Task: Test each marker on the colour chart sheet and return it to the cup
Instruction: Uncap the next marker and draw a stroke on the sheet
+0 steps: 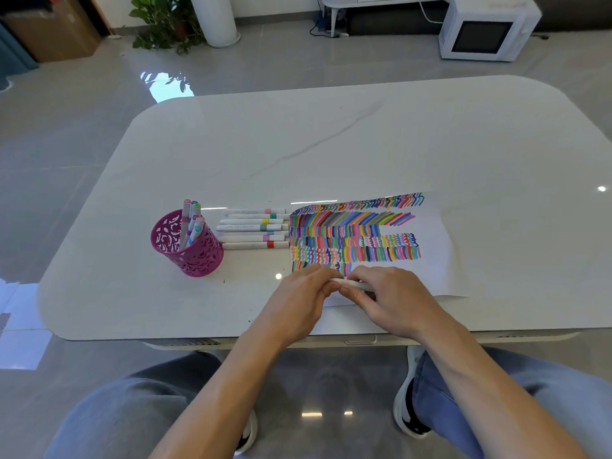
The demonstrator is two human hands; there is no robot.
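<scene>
Hands (pixel 306 293) (pixel 394 298) are gripping one marker (pixel 356 285) at lower centre.
I'm judging the cap joint hidden; fingers slipping could smear the chart sheet (pixel 430 270).

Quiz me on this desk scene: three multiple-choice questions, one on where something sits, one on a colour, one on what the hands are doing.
1. Where do the loose markers lie?
A. Between cup and sheet
B. On the sheet
C. On the floor

2. What colour is the cup?
A. Blue
B. Magenta
C. Black

3. What are the hands doing?
A. Resting flat
B. Lifting the cup
C. Both gripping one marker

Answers: A, they lie in a row beside the colour chart sheet; B, its cut-out wall is magenta; C, left hand and right hand meet on a white marker.
</scene>
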